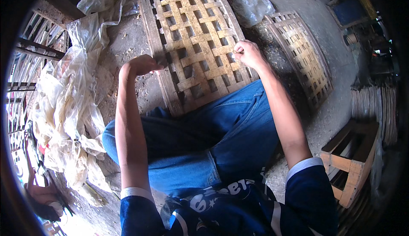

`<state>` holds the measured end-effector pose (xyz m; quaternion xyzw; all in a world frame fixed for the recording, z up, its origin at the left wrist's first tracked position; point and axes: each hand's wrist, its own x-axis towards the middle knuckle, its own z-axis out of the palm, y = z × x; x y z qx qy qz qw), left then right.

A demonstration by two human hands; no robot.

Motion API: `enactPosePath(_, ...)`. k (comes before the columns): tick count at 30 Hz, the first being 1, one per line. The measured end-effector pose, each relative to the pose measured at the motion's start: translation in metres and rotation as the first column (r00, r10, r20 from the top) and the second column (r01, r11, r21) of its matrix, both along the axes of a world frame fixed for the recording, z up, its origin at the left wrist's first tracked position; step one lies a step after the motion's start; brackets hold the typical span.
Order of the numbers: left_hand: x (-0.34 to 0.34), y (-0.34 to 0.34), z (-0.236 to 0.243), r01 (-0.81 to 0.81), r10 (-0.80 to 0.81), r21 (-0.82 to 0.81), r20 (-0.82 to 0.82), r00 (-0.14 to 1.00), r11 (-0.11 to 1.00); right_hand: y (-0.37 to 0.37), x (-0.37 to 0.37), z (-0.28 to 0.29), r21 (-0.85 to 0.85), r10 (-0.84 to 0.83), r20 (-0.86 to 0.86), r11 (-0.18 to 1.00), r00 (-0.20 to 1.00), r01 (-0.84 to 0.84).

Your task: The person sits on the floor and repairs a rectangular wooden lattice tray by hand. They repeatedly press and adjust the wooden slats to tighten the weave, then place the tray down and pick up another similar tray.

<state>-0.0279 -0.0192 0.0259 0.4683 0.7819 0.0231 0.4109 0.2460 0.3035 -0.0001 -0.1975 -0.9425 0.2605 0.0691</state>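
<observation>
A long woven panel (200,35) of wide, pale yellow-brown slats in a wooden frame lies in front of my bent, jeans-clad legs. Its near end meets my lap. Beside its left rail is my left hand (144,64), closed, with the fingertips at the rail; what they hold, if anything, is hidden. My right hand (250,54) hovers over or rests at the right side of the panel, thumb and fingers pinched together. Whatever sits in that pinch is too small to name.
Crumpled clear plastic sheeting (70,116) spreads along the left, and more plastic (254,7) lies beyond the panel. A second woven panel (304,55) rests on the floor to the right. Nearer on the right stands a low wooden stool (355,161), by a stack of thin sheets (375,110).
</observation>
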Motion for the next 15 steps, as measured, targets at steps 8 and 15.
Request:
enactPosePath(8, 0.007, 0.004, 0.012, 0.019, -0.022, -0.064, -0.055, 0.998, 0.998, 0.003, -0.006, -0.009, -0.073, -0.053, 0.028, 0.996, 0.998, 0.055)
enactPosePath(15, 0.002, 0.001, 0.002, 0.008, -0.008, -0.005, -0.005, 1.000, 1.000, 0.017, -0.015, -0.002, -0.109, 0.030, 0.195, 0.994, 0.980, -0.009)
